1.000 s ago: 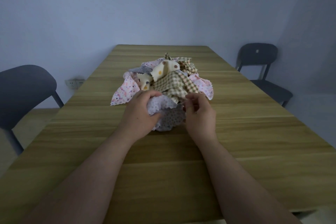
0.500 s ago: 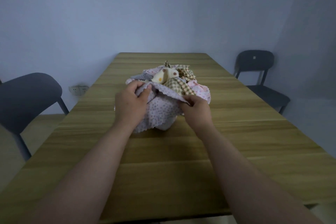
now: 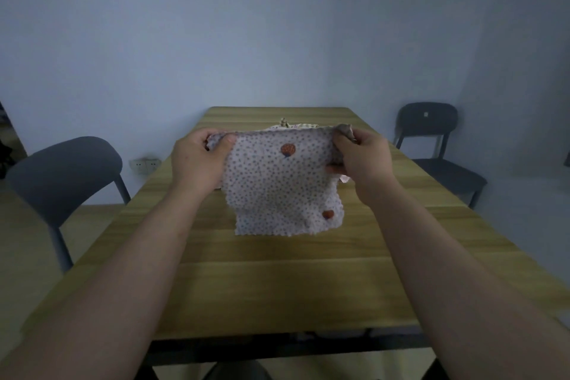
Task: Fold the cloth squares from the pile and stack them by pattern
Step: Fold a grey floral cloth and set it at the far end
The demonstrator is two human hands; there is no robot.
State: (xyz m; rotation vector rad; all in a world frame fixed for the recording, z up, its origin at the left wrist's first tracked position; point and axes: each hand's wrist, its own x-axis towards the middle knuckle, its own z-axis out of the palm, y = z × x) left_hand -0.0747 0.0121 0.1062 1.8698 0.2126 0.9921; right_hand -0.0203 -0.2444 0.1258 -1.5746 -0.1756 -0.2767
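A white cloth square (image 3: 279, 185) with small blue dots and two red shapes hangs spread out above the table. My left hand (image 3: 197, 160) pinches its upper left corner and my right hand (image 3: 359, 157) pinches its upper right corner. The cloth's lower edge hangs free just above the tabletop. The pile of cloth squares (image 3: 293, 126) lies behind the held cloth and is almost wholly hidden; only a sliver of its top shows.
The long wooden table (image 3: 277, 281) runs away from me to the wall. A grey chair (image 3: 64, 170) stands at its left side and a dark chair (image 3: 431, 139) at its right. A wall socket (image 3: 145, 163) sits low on the left.
Both hands have lifted the dotted cloth off the pile and pulled it open between them, so it now hangs flat. My view has tilted upward.
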